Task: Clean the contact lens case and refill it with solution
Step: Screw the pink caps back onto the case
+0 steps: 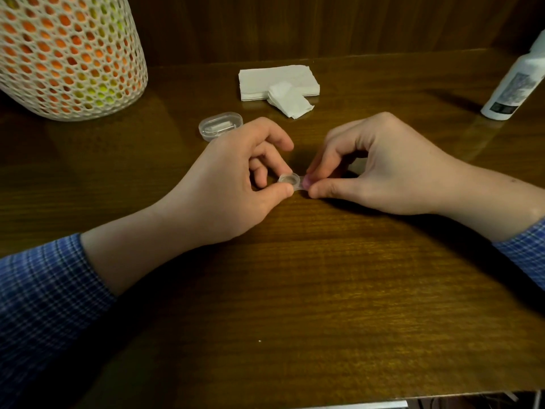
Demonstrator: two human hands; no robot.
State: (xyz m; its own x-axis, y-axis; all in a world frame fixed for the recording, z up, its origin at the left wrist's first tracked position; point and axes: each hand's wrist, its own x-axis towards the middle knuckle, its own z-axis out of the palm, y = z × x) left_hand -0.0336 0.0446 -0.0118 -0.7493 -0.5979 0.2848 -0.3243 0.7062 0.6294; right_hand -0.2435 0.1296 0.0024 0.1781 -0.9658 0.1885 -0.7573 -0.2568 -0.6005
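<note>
At the far left of the wooden table [295,290] a white mesh container [67,54] of orange and yellow-green balls is seen, apart from the work. Just behind the left hand, a clear oval box [219,125] lies on the table; what it holds cannot be told.

The left hand [236,184] is closed in a pinch on the contact lens case [290,182], which is held low over the table or on it, midway between the two hands. The left well of the case is gripped between the thumb and the fingers, and its round top is seen uncovered; whether it holds any liquid cannot be told.

Beyond the hands, a stack of white tissues [277,81] is laid out, with a smaller folded piece resting against its front edge. None is being used at this moment.

The right end of the case is grasped by the right hand [374,169], its thumb and fingertips closed on something pinkish, probably a cap, though this part is largely hidden.

At the far right a white solution bottle [513,81] stands well apart from the hands, untouched.

The step in hand is judged to be the opening or twisting of a cap, early in the task. Next, a steady hold by the left hand and a turning grip by the right are called for, after which a tissue or the bottle would be reached for.
</note>
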